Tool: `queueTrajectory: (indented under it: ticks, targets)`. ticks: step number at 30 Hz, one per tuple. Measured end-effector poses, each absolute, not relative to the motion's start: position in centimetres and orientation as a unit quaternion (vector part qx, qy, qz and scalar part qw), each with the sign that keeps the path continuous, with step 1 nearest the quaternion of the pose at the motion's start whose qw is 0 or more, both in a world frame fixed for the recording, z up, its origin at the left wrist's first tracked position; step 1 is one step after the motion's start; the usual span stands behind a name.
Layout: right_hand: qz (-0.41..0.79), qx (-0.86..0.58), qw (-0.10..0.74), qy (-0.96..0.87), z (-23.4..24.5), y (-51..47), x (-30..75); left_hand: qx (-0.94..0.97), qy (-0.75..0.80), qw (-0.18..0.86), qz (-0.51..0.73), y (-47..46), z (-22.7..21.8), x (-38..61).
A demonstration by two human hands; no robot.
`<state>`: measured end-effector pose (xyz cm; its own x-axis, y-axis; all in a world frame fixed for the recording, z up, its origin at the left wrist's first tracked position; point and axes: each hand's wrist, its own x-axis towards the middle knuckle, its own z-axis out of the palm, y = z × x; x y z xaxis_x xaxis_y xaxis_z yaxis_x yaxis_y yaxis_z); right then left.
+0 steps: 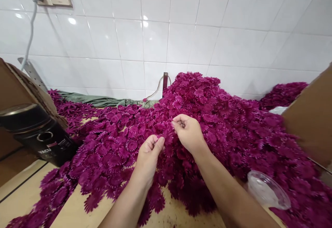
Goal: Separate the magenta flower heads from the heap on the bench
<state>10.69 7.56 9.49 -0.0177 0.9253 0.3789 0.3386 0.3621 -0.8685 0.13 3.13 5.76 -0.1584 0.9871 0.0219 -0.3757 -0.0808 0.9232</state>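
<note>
A big heap of magenta artificial flower pieces [199, 96] with jagged, petal-like edges fills the middle of the table. Over its front slope, my left hand [149, 155] pinches the edge of one magenta flower piece [167, 134] between thumb and forefinger. Just to the right and a little higher is my right hand [189, 133], its fingers closed in a pinch close to that same piece. Whatever sits between the right fingertips is too small to make out. The two hands are a short way apart.
A black vacuum bottle [44, 134] leans by a cardboard box [23, 86] at left. Another cardboard box [311, 117] stands at right. A clear plastic bowl [268, 190] lies tilted among the flowers. White tiles [155, 41] and a plugged-in cable [31, 31] are behind.
</note>
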Motion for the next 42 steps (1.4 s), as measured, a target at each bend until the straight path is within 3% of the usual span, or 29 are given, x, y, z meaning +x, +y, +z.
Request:
queueTrajectory:
  ticks: [4,8,11,20,26,29,32,35,39,42]
  targets:
    - [0.217,-0.511,0.509,-0.658,10.1,9.5,9.9,0.349,0.399,0.525,0.666,3.6,6.2,0.4]
    - [0.059,-0.63,0.565,-0.529,11.0,12.1,13.0,0.366,0.395,0.506,0.674,2.0,5.8,-0.5]
    - [0.035,-0.654,0.568,-0.498,11.1,13.3,16.1,0.378,0.42,0.524,0.638,0.8,5.3,-1.5]
    - [0.053,-0.513,0.473,-0.714,9.0,5.3,13.2,0.397,0.434,0.583,0.561,2.2,5.1,-1.0]
    - [0.245,-0.481,0.357,-0.762,8.0,1.9,11.4,0.411,0.437,0.577,0.554,2.3,4.4,-0.5]
    - [0.345,-0.458,0.383,-0.724,7.5,2.4,11.6,0.434,0.438,0.573,0.54,2.0,4.7,-0.2]
    - [0.368,-0.465,0.43,-0.681,7.5,3.3,12.0,0.46,0.462,0.533,0.54,1.9,5.0,0.2]
    - [0.313,-0.501,0.5,-0.634,8.2,5.2,13.1,0.464,0.466,0.511,0.554,1.5,5.2,0.4]
    - [0.156,-0.566,0.627,-0.511,10.1,8.0,16.5,0.432,0.45,0.518,0.584,0.8,5.2,0.0]
    - [0.169,-0.57,0.588,-0.549,10.9,7.8,17.6,0.39,0.444,0.557,0.583,0.6,5.2,-0.5]
